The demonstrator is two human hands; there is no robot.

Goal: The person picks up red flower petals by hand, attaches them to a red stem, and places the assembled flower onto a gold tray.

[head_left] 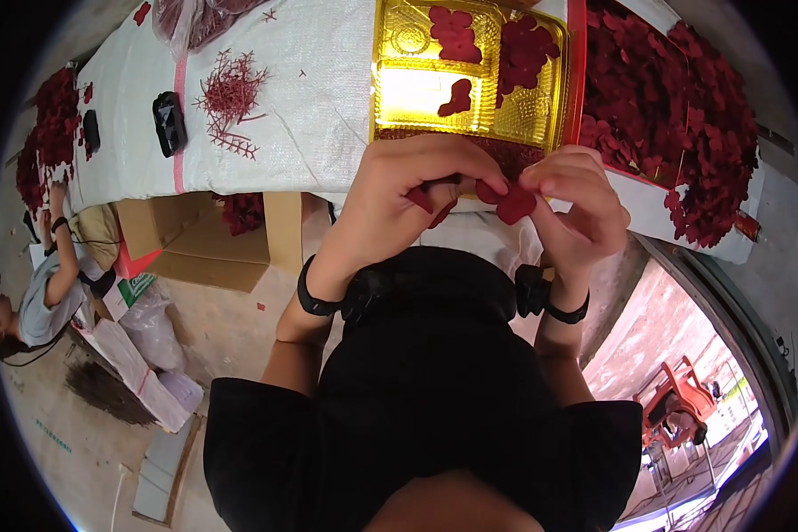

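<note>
Deep red petals (514, 204) are pinched between the left hand (408, 191) and the right hand (576, 208). A shiny gold tray (470, 89), embossed with a relief pattern, is dotted with more red petals. The worktop (310, 97) is covered in white woven cloth crossed by a pink stripe. A dark red heap (674, 115) is seen beside it. Black wristbands (309, 293) are worn.

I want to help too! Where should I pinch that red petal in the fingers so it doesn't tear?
Pinch the red petal by its flat lobe, probably from the right side, as the right hand does. The left hand covers its other end, so that side is taken.
</note>
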